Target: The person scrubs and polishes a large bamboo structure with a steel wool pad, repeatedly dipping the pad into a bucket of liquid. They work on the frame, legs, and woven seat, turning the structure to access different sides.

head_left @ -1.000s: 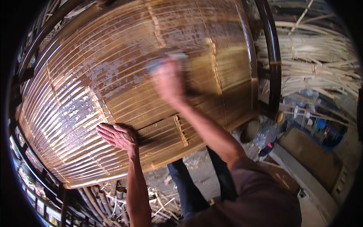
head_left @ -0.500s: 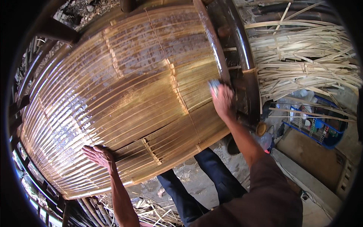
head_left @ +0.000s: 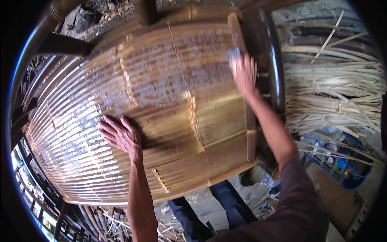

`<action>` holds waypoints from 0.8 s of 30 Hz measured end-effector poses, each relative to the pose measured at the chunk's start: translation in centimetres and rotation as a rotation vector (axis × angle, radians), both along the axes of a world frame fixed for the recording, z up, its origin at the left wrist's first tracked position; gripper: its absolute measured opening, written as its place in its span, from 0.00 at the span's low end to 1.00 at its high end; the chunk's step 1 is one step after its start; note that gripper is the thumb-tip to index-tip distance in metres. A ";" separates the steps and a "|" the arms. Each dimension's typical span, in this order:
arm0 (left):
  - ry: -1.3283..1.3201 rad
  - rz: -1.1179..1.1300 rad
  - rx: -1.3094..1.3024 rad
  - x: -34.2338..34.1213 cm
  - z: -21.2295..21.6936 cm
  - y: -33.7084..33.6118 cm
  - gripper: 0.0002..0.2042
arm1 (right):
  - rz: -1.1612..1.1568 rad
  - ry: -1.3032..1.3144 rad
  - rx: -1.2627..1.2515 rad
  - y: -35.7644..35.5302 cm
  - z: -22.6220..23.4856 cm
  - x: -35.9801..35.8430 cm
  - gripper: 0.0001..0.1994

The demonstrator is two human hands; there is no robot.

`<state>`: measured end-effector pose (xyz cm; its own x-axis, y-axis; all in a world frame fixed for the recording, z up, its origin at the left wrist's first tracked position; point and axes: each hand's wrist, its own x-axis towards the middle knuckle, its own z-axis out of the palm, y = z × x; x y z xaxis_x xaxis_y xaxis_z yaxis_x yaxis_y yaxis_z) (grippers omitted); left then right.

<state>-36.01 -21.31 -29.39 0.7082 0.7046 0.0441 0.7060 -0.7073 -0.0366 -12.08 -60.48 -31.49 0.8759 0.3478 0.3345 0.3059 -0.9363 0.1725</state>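
Observation:
A wide slatted bamboo surface [head_left: 161, 133], bound crosswise by several cords, spreads in front of me. Its far part looks wet and blotchy, while a yellowish dry-looking band crosses the middle. My left hand [head_left: 123, 136] lies flat on the slats at centre left, fingers spread. At the right end, beside a narrow dark bamboo strip [head_left: 250, 117], my right hand [head_left: 244, 76] presses down a small bluish-grey pad [head_left: 234, 55]. Only the pad's far end shows past the fingers, so its exact kind is unclear.
A thick dark bamboo pole [head_left: 276, 72] runs along the right end. Beyond it lie heaped pale bamboo strips [head_left: 334, 80] and a blue basket [head_left: 354, 179] with tools. Dark posts [head_left: 64, 45] rise at the far left. More bamboo poles [head_left: 94, 220] lie below left.
My right hand has slid away from me along the right end with the pad. My left hand has shifted farther onto the slats and rightward. The view has moved somewhat.

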 end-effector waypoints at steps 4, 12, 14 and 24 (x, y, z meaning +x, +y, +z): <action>0.000 0.009 -0.021 0.7 0.6 -0.4 0.32 | -0.003 0.129 -0.010 1.7 0.8 1.1 0.19; 0.102 -0.013 -0.046 0.6 1.0 0.0 0.34 | 0.160 0.459 0.564 25.4 3.1 7.9 0.15; 0.095 -0.019 -0.054 0.5 0.9 0.0 0.34 | 0.189 0.826 0.435 22.6 5.0 9.9 0.14; 0.082 0.002 -0.076 0.5 1.1 -0.3 0.34 | 0.043 0.272 0.240 20.9 2.5 11.2 0.10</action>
